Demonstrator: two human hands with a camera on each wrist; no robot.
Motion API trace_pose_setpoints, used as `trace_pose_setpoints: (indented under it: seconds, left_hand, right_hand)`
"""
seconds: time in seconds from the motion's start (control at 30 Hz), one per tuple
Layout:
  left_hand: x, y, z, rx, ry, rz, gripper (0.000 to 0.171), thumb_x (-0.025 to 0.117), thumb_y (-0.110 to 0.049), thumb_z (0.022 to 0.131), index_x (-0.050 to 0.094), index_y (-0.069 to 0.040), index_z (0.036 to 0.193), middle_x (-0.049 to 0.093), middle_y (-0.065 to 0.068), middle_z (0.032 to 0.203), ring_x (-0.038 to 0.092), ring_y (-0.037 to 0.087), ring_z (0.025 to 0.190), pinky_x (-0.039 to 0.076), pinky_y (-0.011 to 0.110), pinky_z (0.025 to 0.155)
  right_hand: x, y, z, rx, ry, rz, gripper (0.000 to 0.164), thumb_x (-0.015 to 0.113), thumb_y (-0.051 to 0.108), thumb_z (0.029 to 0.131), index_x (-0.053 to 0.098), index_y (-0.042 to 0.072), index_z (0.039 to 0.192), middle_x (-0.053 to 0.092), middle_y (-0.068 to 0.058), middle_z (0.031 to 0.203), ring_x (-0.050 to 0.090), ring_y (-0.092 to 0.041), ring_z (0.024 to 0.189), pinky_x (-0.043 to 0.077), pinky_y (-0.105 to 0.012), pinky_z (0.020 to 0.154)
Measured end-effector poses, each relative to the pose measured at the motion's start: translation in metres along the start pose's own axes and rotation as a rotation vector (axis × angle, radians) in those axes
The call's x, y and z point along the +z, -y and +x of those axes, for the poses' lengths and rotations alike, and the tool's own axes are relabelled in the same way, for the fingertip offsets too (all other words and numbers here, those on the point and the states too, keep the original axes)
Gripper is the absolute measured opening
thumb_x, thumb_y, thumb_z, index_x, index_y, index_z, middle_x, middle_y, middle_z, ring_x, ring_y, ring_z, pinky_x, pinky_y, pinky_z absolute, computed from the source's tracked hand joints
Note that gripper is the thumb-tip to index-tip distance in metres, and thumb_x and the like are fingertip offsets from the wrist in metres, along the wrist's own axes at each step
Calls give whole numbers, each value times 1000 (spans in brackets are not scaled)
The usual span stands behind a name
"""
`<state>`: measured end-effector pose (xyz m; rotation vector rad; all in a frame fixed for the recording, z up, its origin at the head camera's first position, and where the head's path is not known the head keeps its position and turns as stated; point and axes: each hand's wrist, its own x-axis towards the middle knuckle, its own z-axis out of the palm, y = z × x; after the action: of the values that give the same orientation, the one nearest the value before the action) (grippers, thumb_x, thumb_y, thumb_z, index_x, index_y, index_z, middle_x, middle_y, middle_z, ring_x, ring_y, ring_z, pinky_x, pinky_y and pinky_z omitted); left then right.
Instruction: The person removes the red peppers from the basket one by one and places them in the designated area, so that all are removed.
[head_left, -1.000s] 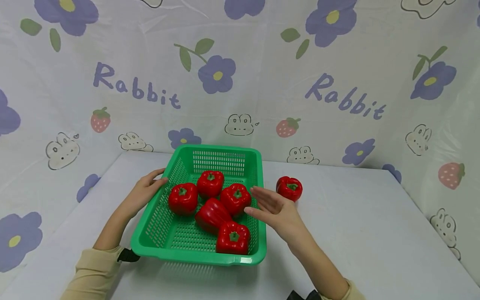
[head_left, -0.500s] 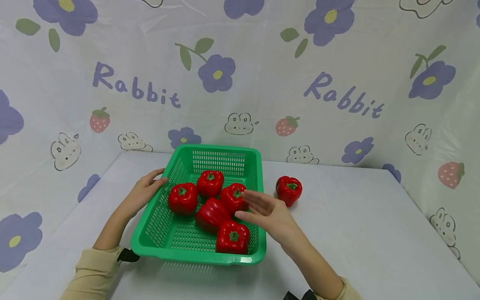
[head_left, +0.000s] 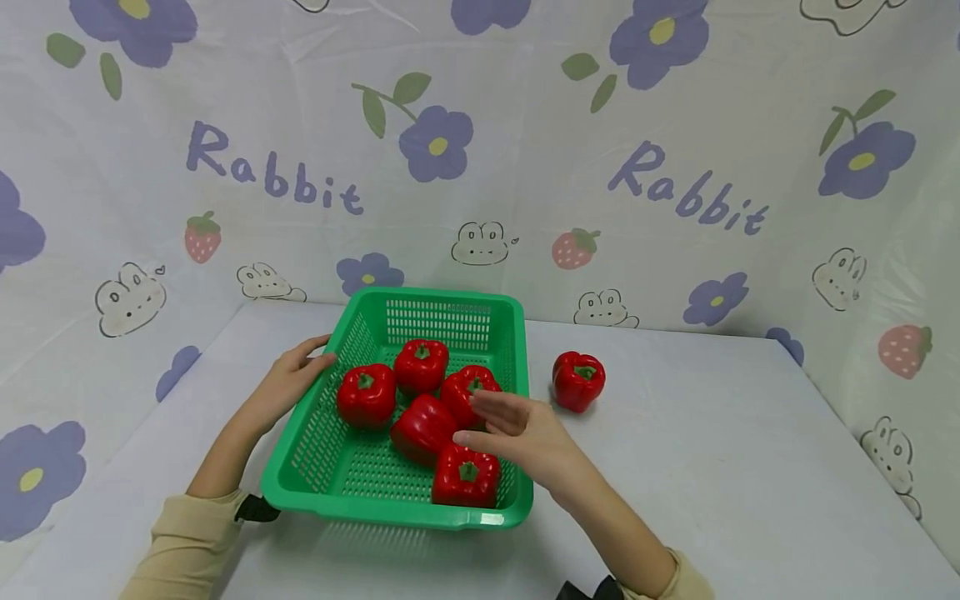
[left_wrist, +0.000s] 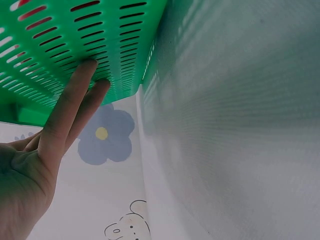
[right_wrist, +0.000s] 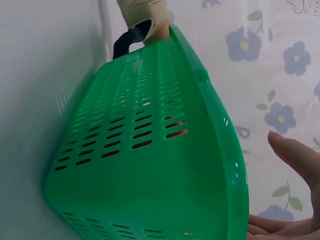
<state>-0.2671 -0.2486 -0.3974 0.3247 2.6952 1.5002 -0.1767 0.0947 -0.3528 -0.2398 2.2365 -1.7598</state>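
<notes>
A green plastic basket point(head_left: 315, 500) with slotted walls stands on the white table, holding several red bell peppers point(head_left: 365, 397). At its left side, my left hand point(head_left: 279, 392) holds the rim, the thumb over the edge. In the left wrist view, straight fingers point(left_wrist: 75, 100) of that hand lie against the outer wall below. Over the right rim reaches my right hand point(head_left: 536, 437), fingers extended and thumb apart, with nothing held. Its fingertips overlap the bell pepper point(head_left: 467, 385) at the basket's right; the thumb is just above the front bell pepper point(head_left: 467, 483).
One more red bell pepper point(head_left: 578, 382) sits on the table point(head_left: 720, 450), right of the basket. A white cloth point(head_left: 525, 167) printed with flowers, strawberries and rabbits hangs behind and at both sides.
My right hand has moved left and slightly down, from the right rim to over the peppers, and uncovers the pepper outside. The left hand and basket have stayed put.
</notes>
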Motion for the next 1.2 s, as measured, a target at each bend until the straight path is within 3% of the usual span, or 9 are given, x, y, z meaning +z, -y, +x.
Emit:
trace_pose_setpoints:
  seconds: [0.47, 0.83, 1.2]
  left_hand:
    - [-1, 1, 2, 0, 13, 9, 59, 41, -33, 105, 26, 0, 153, 58, 33, 128, 68, 16, 88, 56, 26, 70]
    - [-1, -1, 1, -11, 11, 3, 60, 41, -34, 105, 26, -1, 153, 58, 33, 129, 68, 15, 87, 55, 26, 70]
    - [-1, 1, 1, -18, 16, -4, 59, 40, -33, 105, 26, -1, 153, 58, 33, 129, 68, 13, 85, 56, 26, 69]
  right_hand:
    - [3, 2, 0, -29, 112, -164, 69, 77, 22, 83, 48, -2, 141, 53, -19, 143, 47, -38, 135, 43, -46, 106]
    - [0, 2, 6, -92, 250, -333, 72, 81, 18, 78, 49, -5, 139, 55, -20, 140, 49, -38, 134, 47, -46, 103]
    - [2, 6, 4, -155, 301, -432, 65, 81, 10, 78, 54, -4, 135, 59, -18, 136, 53, -36, 130, 50, -46, 99]
